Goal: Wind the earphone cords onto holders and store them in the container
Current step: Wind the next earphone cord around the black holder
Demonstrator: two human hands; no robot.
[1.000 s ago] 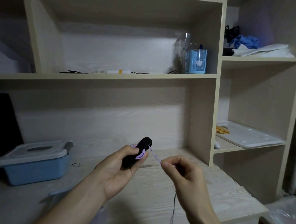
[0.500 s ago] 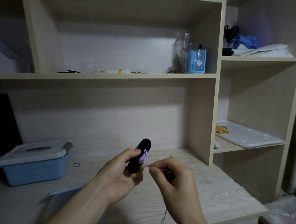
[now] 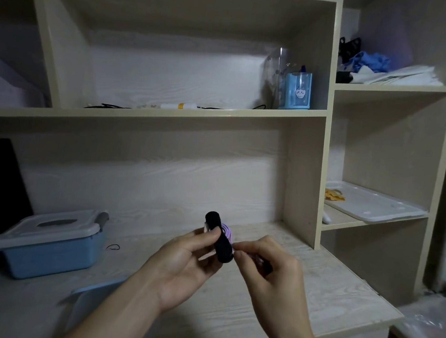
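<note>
Purple thin earphone cord (image 3: 227, 231) coils on the black oblong holder (image 3: 221, 244) my left hand (image 3: 188, 261) clamps above the bench; right hand (image 3: 266, 267) pinches its tail. Slack pinch risks unravelling.

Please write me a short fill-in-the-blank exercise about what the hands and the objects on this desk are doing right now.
1. The left hand holds a black holder wound with a ____ earphone cord.
2. The right hand pinches the cord beside the holder's ____ end.
3. The blue container on the desk has its white lid ____.
4. The container sits to the ____ of both hands.

Missing words: purple; lower; on; left
</note>
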